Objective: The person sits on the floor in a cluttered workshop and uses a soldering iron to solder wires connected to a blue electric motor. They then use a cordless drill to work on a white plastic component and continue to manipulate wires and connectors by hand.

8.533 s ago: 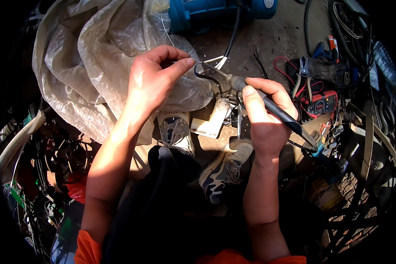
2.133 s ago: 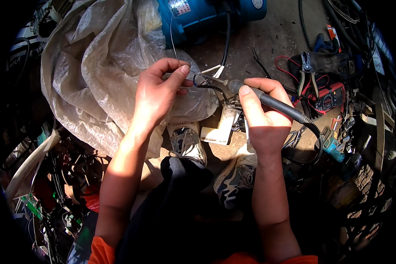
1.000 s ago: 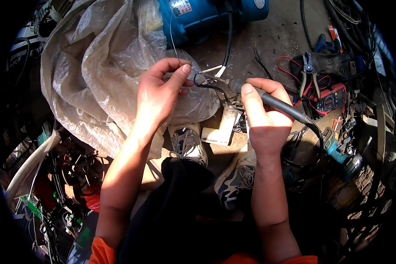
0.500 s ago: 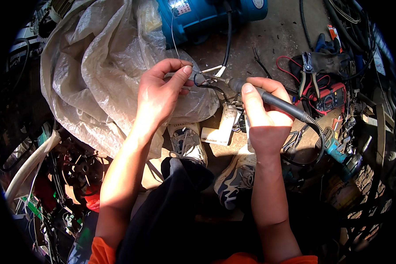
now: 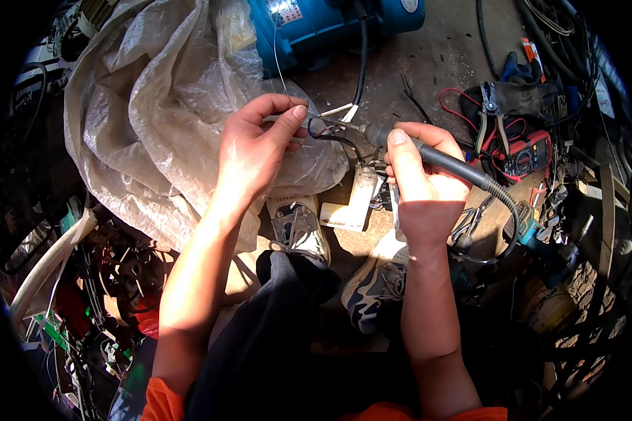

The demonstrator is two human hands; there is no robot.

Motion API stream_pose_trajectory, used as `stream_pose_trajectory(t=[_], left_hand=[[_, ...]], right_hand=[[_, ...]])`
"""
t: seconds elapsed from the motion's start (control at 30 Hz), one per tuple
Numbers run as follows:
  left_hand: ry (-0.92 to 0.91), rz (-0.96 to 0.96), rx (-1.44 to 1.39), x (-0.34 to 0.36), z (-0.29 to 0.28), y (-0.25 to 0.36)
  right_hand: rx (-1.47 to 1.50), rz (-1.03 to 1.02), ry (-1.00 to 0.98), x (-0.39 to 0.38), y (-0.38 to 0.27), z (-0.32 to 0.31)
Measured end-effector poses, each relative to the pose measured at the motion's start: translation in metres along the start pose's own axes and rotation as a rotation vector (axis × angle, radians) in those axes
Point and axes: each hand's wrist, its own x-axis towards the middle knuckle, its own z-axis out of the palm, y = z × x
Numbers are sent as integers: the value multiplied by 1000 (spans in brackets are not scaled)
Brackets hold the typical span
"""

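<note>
Black and slim, the soldering iron (image 5: 442,158) lies slanted in the right hand (image 5: 421,182), its handle wrapped by the fingers with the thumb pressed along the top, and its metal tip points left toward the wires (image 5: 330,123). The grip of that hand is fully closed round the handle. The left hand (image 5: 256,147) sits just beside the tip, thumb and forefinger pinched shut on a thin wire end; it may be solder wire, but the strand is too fine to tell. The wires, one dark and looping, others pale, hang between the two hands, touching the iron's tip or very nearly so.

Under the hands lies a rumpled woven plastic sack (image 5: 147,119), and beyond it stands a blue motor (image 5: 330,24) with a black cable running down toward the wires. A red multimeter (image 5: 530,151) with red leads and a pair of pliers (image 5: 488,112) lie on the dirt floor (image 5: 435,63) to the right. Two worn sneakers (image 5: 302,224) show below the hands, near a small white box (image 5: 354,203).
</note>
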Motion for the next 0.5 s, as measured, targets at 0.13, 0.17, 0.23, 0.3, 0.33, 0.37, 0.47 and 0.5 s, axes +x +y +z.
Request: stream_pose_trajectory(t=[0.13, 0.17, 0.23, 0.3, 0.33, 0.37, 0.47, 0.5], left_hand=[[2, 5, 11, 1, 0, 0], [0, 8, 16, 1, 0, 0], [-3, 13, 27, 1, 1, 0], [-4, 10, 29, 1, 1, 1], [-4, 8, 30, 1, 1, 1], [-4, 11, 32, 1, 1, 0], [4, 21, 28, 1, 1, -1], [13, 27, 21, 1, 2, -1]], right_hand=[[-11, 42, 2, 1, -2, 0], [-20, 49, 3, 1, -1, -1], [-36, 39, 10, 2, 0, -2], [-20, 33, 21, 2, 0, -1], [3, 32, 28, 1, -2, 1], [26, 31, 35, 1, -4, 2], [40, 67, 29, 0, -6, 3], [34, 59, 29, 0, -6, 3]])
